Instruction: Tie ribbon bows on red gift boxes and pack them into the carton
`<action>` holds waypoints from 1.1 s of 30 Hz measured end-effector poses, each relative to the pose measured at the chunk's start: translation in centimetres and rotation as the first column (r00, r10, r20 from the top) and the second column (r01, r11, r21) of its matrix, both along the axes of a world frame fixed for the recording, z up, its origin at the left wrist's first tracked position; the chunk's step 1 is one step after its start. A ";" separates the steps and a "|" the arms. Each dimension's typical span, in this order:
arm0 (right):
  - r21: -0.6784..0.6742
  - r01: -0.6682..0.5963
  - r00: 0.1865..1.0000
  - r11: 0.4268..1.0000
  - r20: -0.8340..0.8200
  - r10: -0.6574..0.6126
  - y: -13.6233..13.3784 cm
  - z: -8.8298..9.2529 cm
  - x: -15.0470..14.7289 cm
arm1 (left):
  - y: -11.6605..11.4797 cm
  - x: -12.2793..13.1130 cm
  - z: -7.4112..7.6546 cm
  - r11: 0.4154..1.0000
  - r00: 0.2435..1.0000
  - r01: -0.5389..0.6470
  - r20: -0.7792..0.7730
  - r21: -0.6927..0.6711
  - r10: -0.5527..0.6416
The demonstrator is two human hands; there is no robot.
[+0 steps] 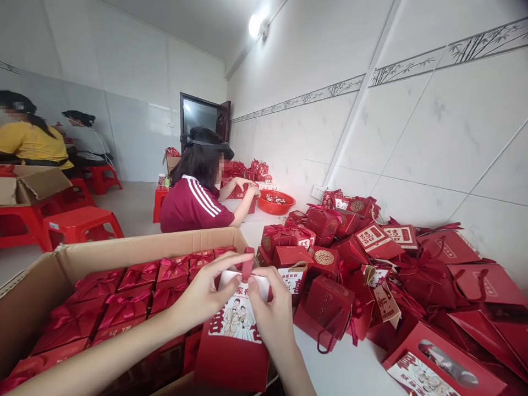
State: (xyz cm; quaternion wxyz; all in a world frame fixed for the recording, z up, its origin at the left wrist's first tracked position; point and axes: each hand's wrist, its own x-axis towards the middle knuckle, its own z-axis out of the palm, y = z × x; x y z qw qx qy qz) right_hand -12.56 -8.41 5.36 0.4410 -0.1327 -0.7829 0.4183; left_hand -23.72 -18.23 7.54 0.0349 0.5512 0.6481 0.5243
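Note:
A red wedding gift box (231, 360) with a white card flap showing a cartoon bride and groom is held upright in front of me. At its top a red ribbon (247, 265) stands up as a loop. My left hand (218, 280) pinches the ribbon's base and the box top from the left, thumb on the front. From the right, my right hand (270, 302) is closed on the same top edge, its thumb beside the other thumb. The fingers partly hide the card's printing. The box's lower end runs out of view.
A cardboard carton (136, 250) filled with ribboned red boxes stands at left. Piled on the white table (317, 368) at right are many red gift boxes (325, 311). Ahead, a person in a maroon shirt (193, 203) handles boxes near a red basin (275, 202). Red stools (82, 223) stand left.

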 end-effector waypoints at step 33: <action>-0.070 -0.097 0.994 0.993 0.037 0.099 1.6 0.5 0.3 | 0.1 1.1 0.5 1.000 1.000 -0.004 0.001 -0.018 0.004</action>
